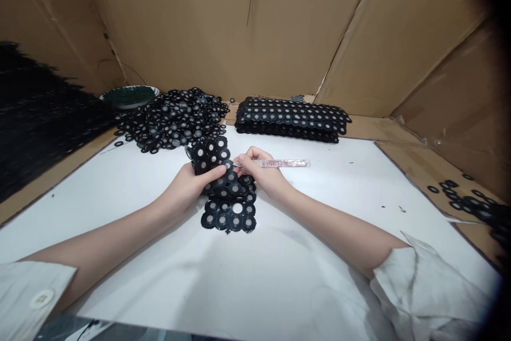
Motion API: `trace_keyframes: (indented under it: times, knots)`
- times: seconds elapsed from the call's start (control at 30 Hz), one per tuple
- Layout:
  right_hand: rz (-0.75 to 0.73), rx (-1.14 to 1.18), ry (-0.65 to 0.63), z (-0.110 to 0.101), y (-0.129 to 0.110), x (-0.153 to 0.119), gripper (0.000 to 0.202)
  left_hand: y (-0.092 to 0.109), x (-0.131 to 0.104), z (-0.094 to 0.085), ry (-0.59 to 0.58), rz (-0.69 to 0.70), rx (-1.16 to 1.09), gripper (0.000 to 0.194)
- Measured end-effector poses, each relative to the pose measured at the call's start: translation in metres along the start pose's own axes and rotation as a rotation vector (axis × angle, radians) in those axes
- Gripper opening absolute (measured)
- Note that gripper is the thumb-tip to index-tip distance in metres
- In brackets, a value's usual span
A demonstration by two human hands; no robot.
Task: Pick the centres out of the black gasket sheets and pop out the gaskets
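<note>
In my left hand [198, 181] is a bent black sheet of joined rubber rings [222, 219], its thumb pressed on the front face. The sheet's lower end rests on the white board, and one ring hole there shows bright white. My right hand [261, 169] pinches a slim tool with a clear, pink-lettered handle [293, 163]; its thin metal tip reaches a ring beside my left thumb. What shape the tip has is hidden among the rings. The right fingers also sit against the sheet's right edge.
A heap of loose black rings [171, 120] lies behind my left hand, near a bowl [130, 96] with dark green contents. Stacked ring sheets [293, 117] stand at the back. More rings [471, 200] lie at right, and a dark pile [35, 117] at left. Cardboard walls [223, 27] enclose the white board [159, 277].
</note>
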State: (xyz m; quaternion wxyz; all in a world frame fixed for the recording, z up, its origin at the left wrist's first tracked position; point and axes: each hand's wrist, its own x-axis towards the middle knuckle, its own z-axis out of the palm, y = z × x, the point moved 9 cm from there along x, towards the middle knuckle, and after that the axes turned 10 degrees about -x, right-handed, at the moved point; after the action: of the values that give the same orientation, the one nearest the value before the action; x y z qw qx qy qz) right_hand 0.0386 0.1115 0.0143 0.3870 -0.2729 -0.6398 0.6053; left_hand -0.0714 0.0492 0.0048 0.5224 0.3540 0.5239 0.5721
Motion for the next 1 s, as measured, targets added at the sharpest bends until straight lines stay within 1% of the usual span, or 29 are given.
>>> trace_keyframes:
  times: [0.1, 0.2, 0.3, 0.43, 0.53, 0.67, 0.73, 0.8, 0.9, 0.97, 1.0]
  knots:
    - [-0.031, -0.06, -0.033, 0.004, -0.003, -0.001, 0.027, 0.0, -0.001, -0.001, 0.02, 0.014, -0.012, 0.028]
    - [-0.063, -0.157, -0.033, 0.005, -0.006, -0.003, 0.025, -0.001, -0.002, -0.001, 0.042, 0.009, -0.039, 0.027]
    - [-0.083, -0.206, -0.023, 0.004, -0.007, -0.005, 0.024, -0.001, -0.005, 0.003, 0.017, 0.002, -0.057, 0.025]
    - [-0.075, -0.244, -0.046, 0.006, -0.004, -0.005, 0.023, -0.001, -0.007, 0.007, -0.016, -0.021, -0.072, 0.022]
    - [-0.111, -0.349, -0.013, 0.005, -0.008, -0.007, 0.022, -0.005, -0.008, 0.007, -0.025, -0.055, -0.079, 0.021]
    - [-0.247, -0.518, 0.073, 0.004, -0.023, -0.011, 0.021, -0.006, -0.011, 0.011, -0.058, -0.094, -0.087, 0.024]
    - [-0.299, -0.558, 0.117, 0.001, -0.029, -0.013, 0.021, -0.006, -0.013, 0.015, -0.085, -0.111, -0.078, 0.026]
    - [-0.286, -0.53, 0.128, -0.002, -0.027, -0.012, 0.022, -0.004, -0.014, 0.018, -0.101, -0.115, -0.063, 0.025]
    - [-0.161, -0.379, 0.106, -0.007, -0.013, -0.007, 0.025, 0.0, -0.011, 0.016, -0.086, -0.066, -0.048, 0.023]
    - [-0.108, -0.259, 0.151, -0.014, -0.009, -0.005, 0.028, 0.003, -0.008, 0.013, -0.071, -0.012, -0.037, 0.024]
    - [-0.106, -0.214, 0.189, -0.018, -0.01, -0.005, 0.03, 0.004, -0.006, 0.011, -0.065, 0.01, -0.029, 0.025]
